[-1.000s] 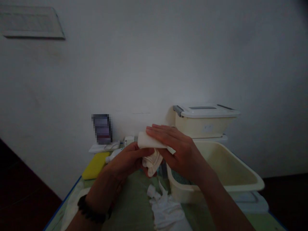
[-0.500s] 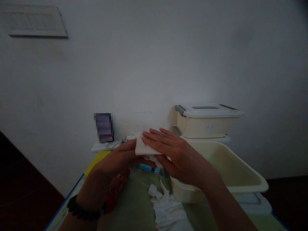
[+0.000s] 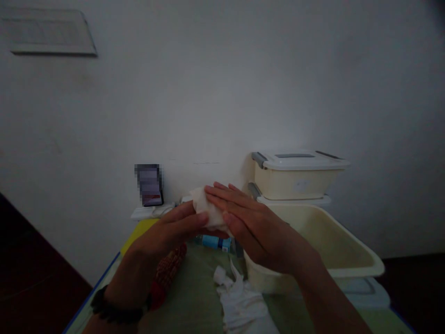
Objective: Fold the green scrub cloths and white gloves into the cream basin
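A small folded white cloth lies between my two hands, above the far part of the table. My left hand grips it from the left, thumb on top and fingers underneath. Across its upper side rests my right hand, flat with fingers stretched out and the thumb along the near edge. Part of the cloth is hidden by the right fingers. Below, a crumpled white garment with gathered edges lies on the table.
At right stands an open cream bin, with a lidded storage box behind it. A red beaded item lies under my left forearm. Behind my hands are a blue-labelled item and a propped phone.
My left thumb has come up from beneath onto the cloth's top. The cloth looks more rounded and less flat. My right hand stays laid over it, its thumb now at the near edge.
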